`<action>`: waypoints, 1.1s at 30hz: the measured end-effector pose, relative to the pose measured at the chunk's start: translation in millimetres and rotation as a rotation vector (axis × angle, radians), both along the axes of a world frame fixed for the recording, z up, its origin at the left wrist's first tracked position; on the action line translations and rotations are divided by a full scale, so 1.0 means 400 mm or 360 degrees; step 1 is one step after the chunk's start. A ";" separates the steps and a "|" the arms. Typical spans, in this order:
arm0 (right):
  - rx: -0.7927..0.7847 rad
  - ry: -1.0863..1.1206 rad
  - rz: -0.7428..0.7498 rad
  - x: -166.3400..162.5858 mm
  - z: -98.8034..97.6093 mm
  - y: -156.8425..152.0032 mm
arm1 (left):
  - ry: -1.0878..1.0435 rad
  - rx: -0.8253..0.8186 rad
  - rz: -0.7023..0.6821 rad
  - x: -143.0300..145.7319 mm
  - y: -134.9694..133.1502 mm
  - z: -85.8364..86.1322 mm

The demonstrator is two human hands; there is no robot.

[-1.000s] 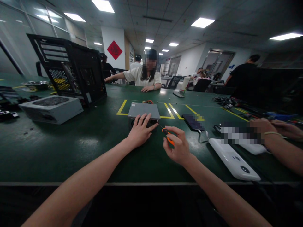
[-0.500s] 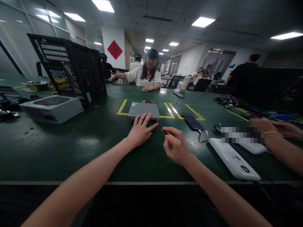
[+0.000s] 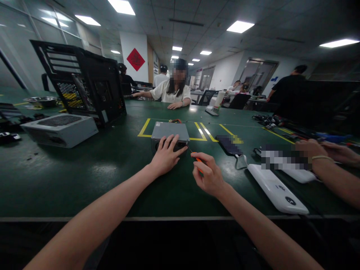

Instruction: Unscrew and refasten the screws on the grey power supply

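Observation:
A grey computer power supply sits on the green table, its coloured wires showing at the back. My left hand rests against its near side, fingers spread up toward the top edge and thumb stretched right. In my right hand is a screwdriver with an orange handle, pinched between thumb and fingers. Its thin shaft slants up and left to the power supply's near right corner. Whether the tip is seated in a screw is too small to tell.
At left stand an open black computer case, a second power supply and a metal bowl. To the right lie a phone and a white power bank. Another person's hands are far right; someone sits opposite.
My right fingers have shifted slightly on the screwdriver handle, while its shaft stays at the same corner. My left hand keeps its place. The person opposite has moved an outstretched hand a little.

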State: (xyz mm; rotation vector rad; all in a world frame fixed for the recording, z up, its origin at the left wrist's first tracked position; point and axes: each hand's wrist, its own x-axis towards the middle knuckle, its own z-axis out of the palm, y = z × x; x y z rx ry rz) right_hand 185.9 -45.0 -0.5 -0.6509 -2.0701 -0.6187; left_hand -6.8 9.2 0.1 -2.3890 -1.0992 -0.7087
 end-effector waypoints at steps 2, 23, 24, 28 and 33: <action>-0.0014 0.0063 -0.0036 -0.001 0.000 0.002 | 0.0002 0.0003 0.0003 0.000 0.000 0.000; 0.0003 0.0401 0.0042 0.017 0.025 -0.010 | 0.0039 0.0015 0.0025 0.000 -0.014 0.014; 0.0000 0.0527 0.0037 0.020 0.033 -0.009 | 0.0039 0.0007 0.0014 0.000 -0.015 0.016; -0.0223 0.1289 0.0046 0.032 0.062 0.008 | 0.0047 -0.0027 -0.0018 -0.004 -0.024 0.028; -0.1318 0.1842 0.0041 0.031 0.064 0.081 | 0.0124 -0.0085 -0.0048 -0.017 -0.057 0.051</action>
